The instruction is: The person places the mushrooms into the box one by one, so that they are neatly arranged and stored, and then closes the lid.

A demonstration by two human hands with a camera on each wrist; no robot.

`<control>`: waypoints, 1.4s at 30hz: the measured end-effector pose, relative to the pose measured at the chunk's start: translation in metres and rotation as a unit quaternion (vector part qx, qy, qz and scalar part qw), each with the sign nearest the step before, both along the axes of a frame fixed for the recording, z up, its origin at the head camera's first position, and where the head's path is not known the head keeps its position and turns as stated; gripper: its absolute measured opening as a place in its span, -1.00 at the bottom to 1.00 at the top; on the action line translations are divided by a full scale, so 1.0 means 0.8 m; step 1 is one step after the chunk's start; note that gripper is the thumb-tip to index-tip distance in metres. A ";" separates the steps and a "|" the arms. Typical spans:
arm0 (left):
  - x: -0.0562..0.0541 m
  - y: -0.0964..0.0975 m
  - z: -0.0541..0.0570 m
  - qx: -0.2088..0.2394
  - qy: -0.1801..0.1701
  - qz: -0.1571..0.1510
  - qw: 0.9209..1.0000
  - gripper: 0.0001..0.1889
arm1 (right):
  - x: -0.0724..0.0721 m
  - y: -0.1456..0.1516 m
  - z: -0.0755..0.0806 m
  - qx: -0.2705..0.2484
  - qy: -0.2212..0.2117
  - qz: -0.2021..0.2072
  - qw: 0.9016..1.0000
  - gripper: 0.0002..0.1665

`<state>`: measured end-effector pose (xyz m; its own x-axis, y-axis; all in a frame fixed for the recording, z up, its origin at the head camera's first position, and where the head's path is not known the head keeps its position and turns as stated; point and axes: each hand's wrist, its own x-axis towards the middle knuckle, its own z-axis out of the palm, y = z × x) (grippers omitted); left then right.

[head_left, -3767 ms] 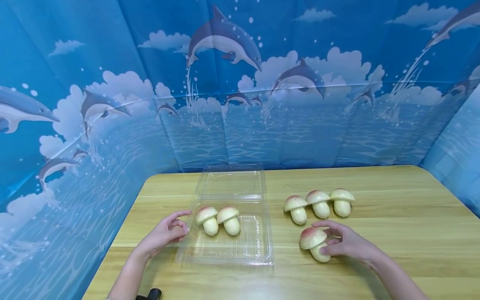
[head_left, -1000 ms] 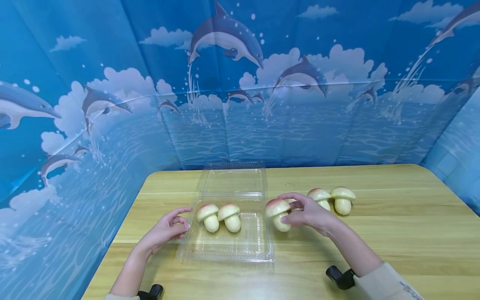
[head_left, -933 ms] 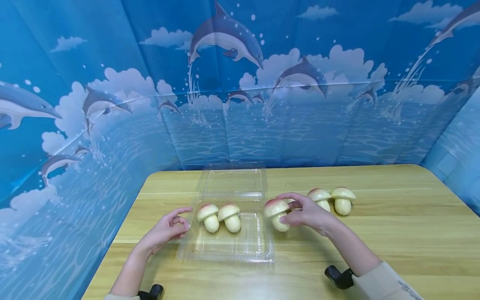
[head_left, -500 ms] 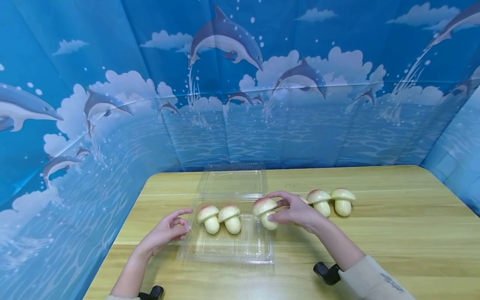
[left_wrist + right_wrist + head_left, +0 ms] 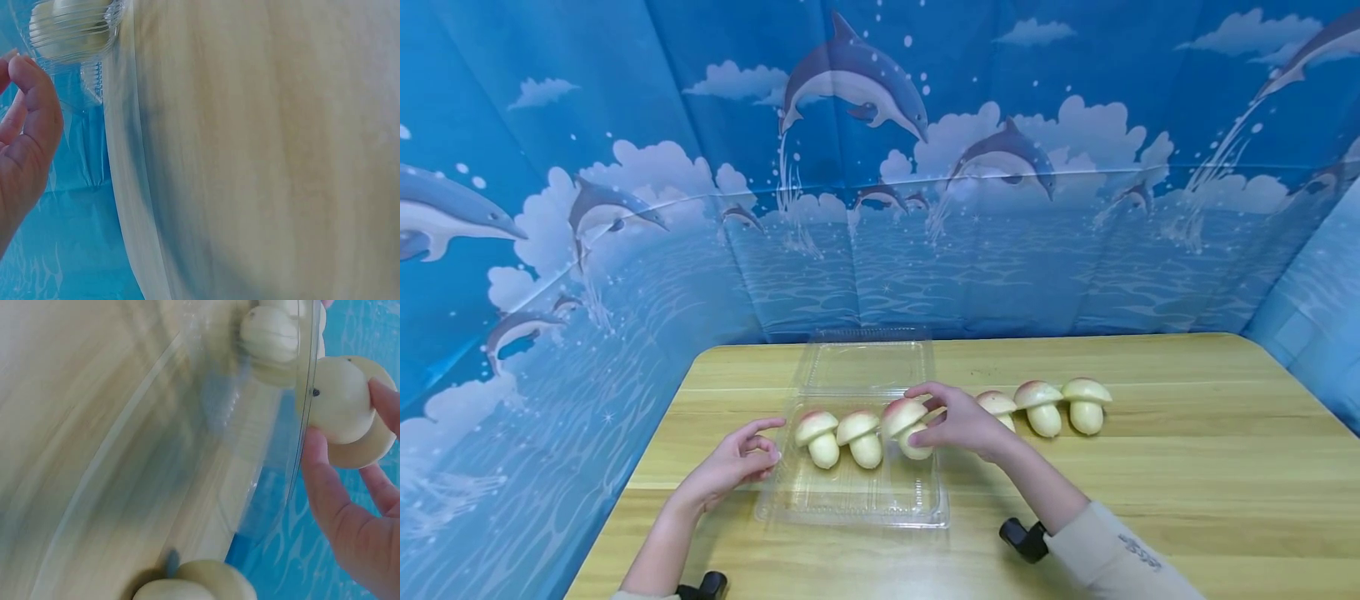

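In the head view my right hand [image 5: 966, 423] pinches a toy mushroom [image 5: 902, 414], cream with a reddish cap, above the right part of a clear plastic clamshell box [image 5: 850, 515]. Fingers and thumb sit around its stem and cap; the right wrist view shows this mushroom [image 5: 340, 403] at the box's clear wall. Two like mushrooms, a left one [image 5: 815, 427] and a middle one [image 5: 858, 428], lie side by side inside the box. By the box's left edge is my left hand [image 5: 730, 467], fingers loosely bent, holding nothing; whether it touches the edge is unclear.
The box's lid [image 5: 867, 367] lies folded back behind it. Right of the box stand three more mushrooms in a row, the nearest one [image 5: 994, 403] partly behind my right hand, then a second [image 5: 1039, 400] and a third [image 5: 1086, 402]. A dolphin-print curtain [image 5: 880, 208] backs the wooden table [image 5: 1187, 467].
My right hand took the mushroom from the table at right and carried it left over the box, beside the two inside. The left hand stays in place.
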<state>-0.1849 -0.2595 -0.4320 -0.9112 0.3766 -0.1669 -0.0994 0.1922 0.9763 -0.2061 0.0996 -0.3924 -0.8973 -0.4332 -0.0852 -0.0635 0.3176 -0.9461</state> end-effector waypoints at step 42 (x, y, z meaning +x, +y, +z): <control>-0.004 0.000 -0.003 0.002 0.004 -0.006 1.000 -0.35 | 0.009 -0.055 -0.023 0.217 0.263 -0.108 0.934 -0.44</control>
<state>-0.1878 -0.2597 -0.4342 -0.9082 0.3873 -0.1586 -0.0902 0.1891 0.9778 -0.1988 0.0560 -0.4108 -0.9272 -0.2642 0.2657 -0.3727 0.7230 -0.5817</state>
